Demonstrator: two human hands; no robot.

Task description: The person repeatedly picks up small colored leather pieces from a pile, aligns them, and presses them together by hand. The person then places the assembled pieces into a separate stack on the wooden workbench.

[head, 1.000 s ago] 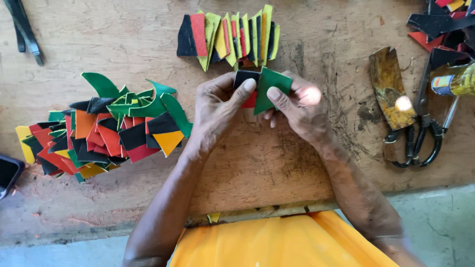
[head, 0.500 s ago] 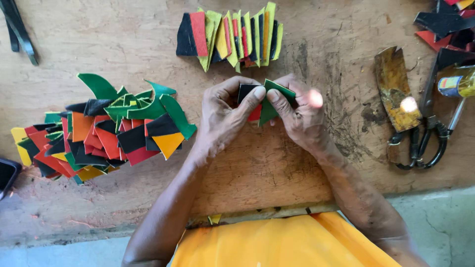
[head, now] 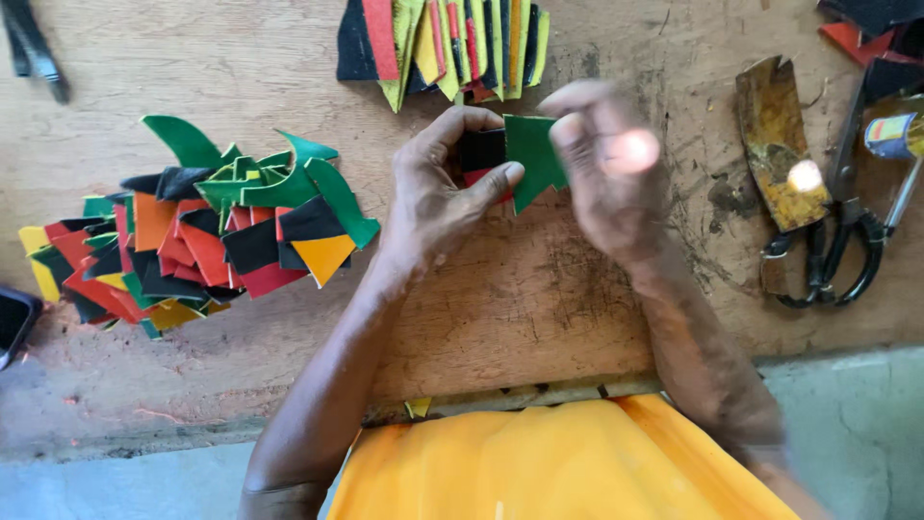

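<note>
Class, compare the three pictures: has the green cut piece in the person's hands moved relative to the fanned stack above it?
Yes. The green piece now sits closer to the fanned stack, having risen up the table.

A worn wooden bench [head: 539,299] carried a heap of coloured cut pieces [head: 192,241] near its left edge, a fanned row of pieces [head: 438,43] at the far edge, and black-handled scissors [head: 837,250] beside a rusty blade [head: 775,125] toward the right edge.

On the worktop [head: 539,299], a heap of cut pieces [head: 192,241] lies left of the hands [head: 443,193], a fanned stack [head: 443,43] behind them, scissors [head: 837,241] to their right.
</note>
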